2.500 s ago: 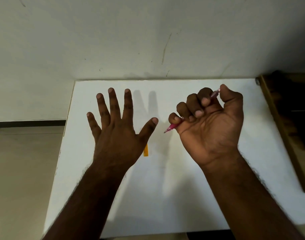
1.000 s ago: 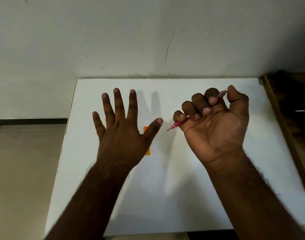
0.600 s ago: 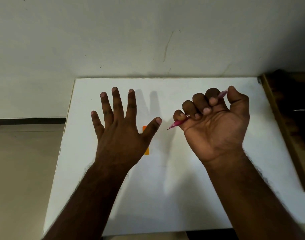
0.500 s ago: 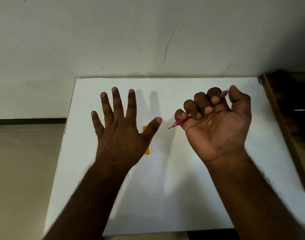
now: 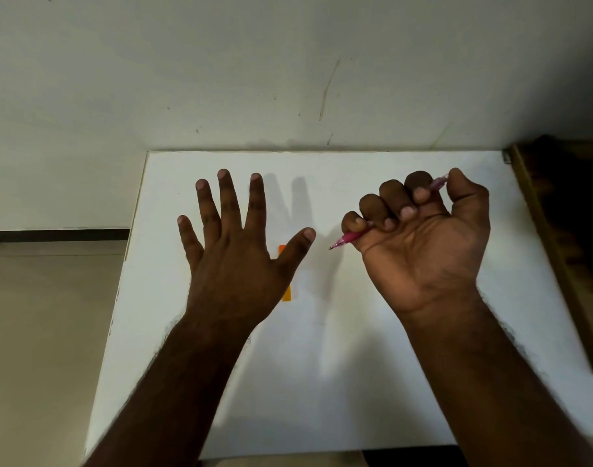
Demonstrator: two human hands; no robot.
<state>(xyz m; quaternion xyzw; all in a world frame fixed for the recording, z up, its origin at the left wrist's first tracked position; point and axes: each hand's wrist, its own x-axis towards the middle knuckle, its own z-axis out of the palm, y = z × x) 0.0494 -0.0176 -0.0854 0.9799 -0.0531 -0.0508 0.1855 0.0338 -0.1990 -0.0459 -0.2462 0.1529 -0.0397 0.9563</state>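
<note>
The right hand (image 5: 426, 251) is turned palm toward the person, its four fingers curled tight into the palm and the thumb folded in at the top. In that fist it grips a pink pen (image 5: 350, 236). Most of the pen is buried under the fingers, and only its two ends show. The writing tip sticks out below the little finger, and the back end peeps out between the forefinger and the thumb. The pen's long axis runs on a slant across the fist. The back end aims at the far right corner of the white table (image 5: 355, 382), and the tip aims at the table's left side and a little toward its near edge. The pen is held in the air over the table's right half, with its tip above the middle.

The left hand (image 5: 234, 261) is spread wide with its back up and holds nothing. Its fingers are straight and fanned toward the table's far edge. The thumb is stretched sideways toward the pen's tip but stays short of it. The hand hangs over the table's left half and throws a shadow on the top.

Beneath that thumb an orange strip (image 5: 287, 294) lies flat on the table, partly hidden, its length running from near edge to far edge. A scuffed pale wall (image 5: 288, 79) rises behind the table's far edge. A brown wooden frame (image 5: 557, 264) runs along the table's right edge, and beige floor (image 5: 45, 332) lies off its left.
</note>
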